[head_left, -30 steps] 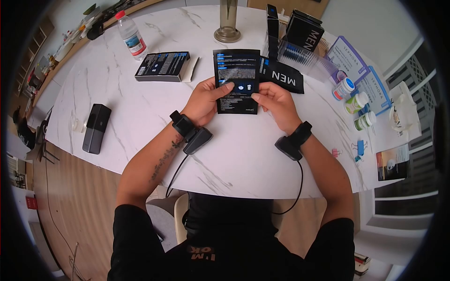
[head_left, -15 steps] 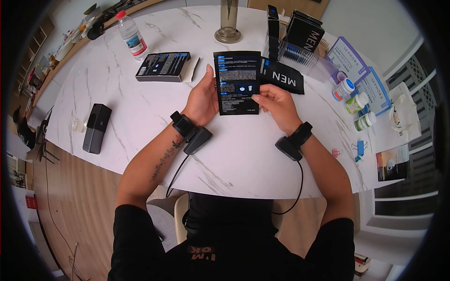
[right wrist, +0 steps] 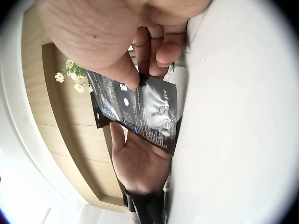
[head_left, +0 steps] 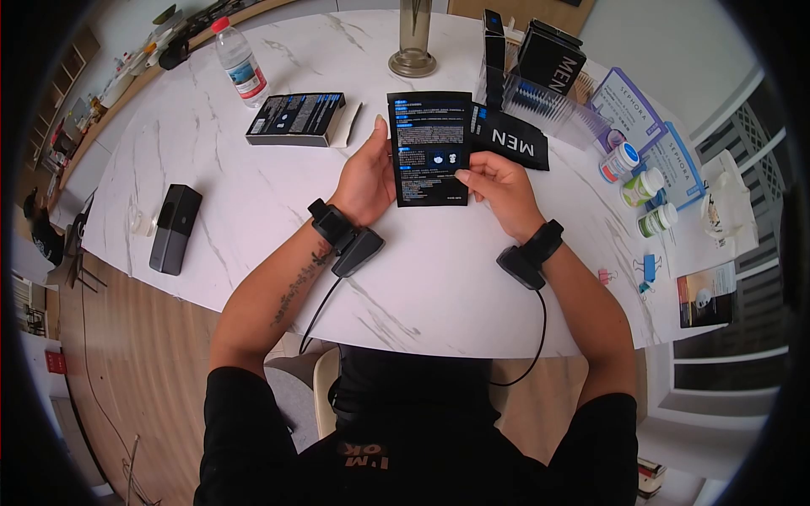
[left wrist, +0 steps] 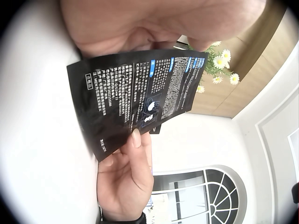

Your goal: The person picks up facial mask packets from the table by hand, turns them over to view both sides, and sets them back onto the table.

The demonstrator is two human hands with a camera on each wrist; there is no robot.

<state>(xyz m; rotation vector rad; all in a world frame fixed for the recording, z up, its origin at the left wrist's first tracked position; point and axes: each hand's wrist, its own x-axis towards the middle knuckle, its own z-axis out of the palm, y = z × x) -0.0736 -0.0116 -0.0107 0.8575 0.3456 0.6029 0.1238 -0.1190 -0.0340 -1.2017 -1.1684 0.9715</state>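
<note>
Black printed packet, one: held between the two hands over the counter, text-bearing face towards the person. Top edge away from the body; whether the lower edge touches the counter cannot be told.

Right hand: pinches the packet at its right edge, below mid-height; thumb on the printed face, fingertips behind.

Left hand: at the packet's left edge, thumb raised and clear of the print, fingers extended and partly hidden behind the packet; no pinch visible. How much weight they bear cannot be told.

Handling notes, by judgement: the step in hand appears to be presenting the printed face. A light pinch at the margin suits thin film; a harder one would likely crease it, and the lower part already shows ripples and glare in the right wrist view. The left fingers serve best flat behind, as a backing, with the thumb off the small type. A slight tilt should shift the glare. Should the right grip move, a left-edge pinch first would guard against a slip.

Adjacent items: black carton, lying left of the packet, end flap out; black MEN pouch, lying to the right, partly behind the packet; clear organiser, beyond the pouch; glass vase, beyond the packet, well apart.
</note>
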